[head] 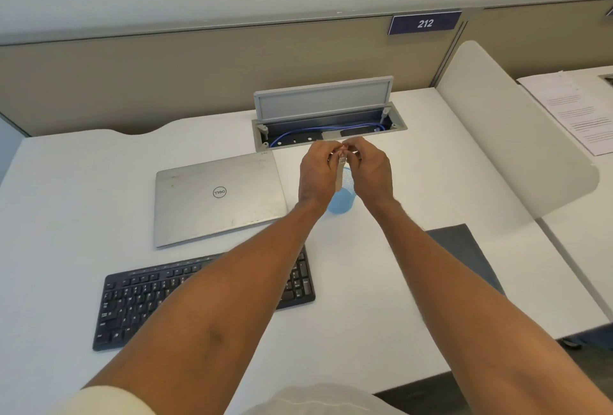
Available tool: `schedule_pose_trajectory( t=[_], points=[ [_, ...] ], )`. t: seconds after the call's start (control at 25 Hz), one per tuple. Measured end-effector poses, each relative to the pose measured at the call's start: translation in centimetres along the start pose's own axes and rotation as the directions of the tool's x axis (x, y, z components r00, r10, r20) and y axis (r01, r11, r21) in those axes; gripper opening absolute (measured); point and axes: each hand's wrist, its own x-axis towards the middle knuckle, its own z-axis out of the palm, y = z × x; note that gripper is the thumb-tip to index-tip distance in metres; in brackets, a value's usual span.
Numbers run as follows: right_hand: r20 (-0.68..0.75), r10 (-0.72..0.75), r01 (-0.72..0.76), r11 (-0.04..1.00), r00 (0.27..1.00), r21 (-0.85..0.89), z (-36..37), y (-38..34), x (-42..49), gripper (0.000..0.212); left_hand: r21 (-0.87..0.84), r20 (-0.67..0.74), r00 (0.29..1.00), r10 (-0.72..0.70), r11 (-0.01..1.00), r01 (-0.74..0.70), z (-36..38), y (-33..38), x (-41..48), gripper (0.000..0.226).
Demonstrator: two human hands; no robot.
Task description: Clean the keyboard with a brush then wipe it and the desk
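A black keyboard [132, 298] lies on the white desk [381, 282] near the front, partly covered by my left forearm. Both hands are raised together above the middle of the desk. My left hand [316, 172] and my right hand [373, 170] pinch a small brush [341, 165] between them; its metal ferrule and pale bristles show between the fingers. A blue cloth [341, 202] lies on the desk right beneath the hands, mostly hidden by them.
A closed silver laptop [215, 199] lies behind the keyboard. An open cable tray [326, 129] with a raised lid and blue cables sits at the back. A dark mat [464, 248] lies at the right. A white divider panel [517, 135] separates a desk with papers [577, 109].
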Motion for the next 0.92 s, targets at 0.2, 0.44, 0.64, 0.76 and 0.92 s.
schedule_pose_trajectory(
  t=[0.2,0.44,0.64,0.76,0.92],
  points=[
    [0.116,0.061,-0.038,0.98,0.991,-0.194,1.6,1.8,0.0,0.017,0.104,0.031,0.993,-0.117,0.988,0.113,0.5,-2.4,-0.2,0.016],
    [0.157,0.106,-0.044,0.934,0.982,-0.355,2.6,3.3,0.1,0.019,0.374,0.062,0.988,-0.142,0.921,0.11,1.0,-4.2,0.3,0.02],
    [0.143,0.036,0.022,0.923,0.989,-0.385,2.6,3.2,-0.1,0.019,0.392,0.088,0.986,-0.139,0.915,0.094,1.4,-4.3,0.5,0.024],
    [0.188,0.007,0.077,0.897,0.982,-0.435,2.4,3.5,0.4,0.025,0.468,0.158,0.983,-0.089,0.884,0.005,1.3,-4.4,0.4,0.031],
    [0.249,0.094,0.044,0.868,0.964,-0.495,1.9,3.5,0.1,0.048,0.501,0.225,0.972,-0.068,0.864,-0.055,0.6,-3.6,-0.4,0.063]
  ],
)
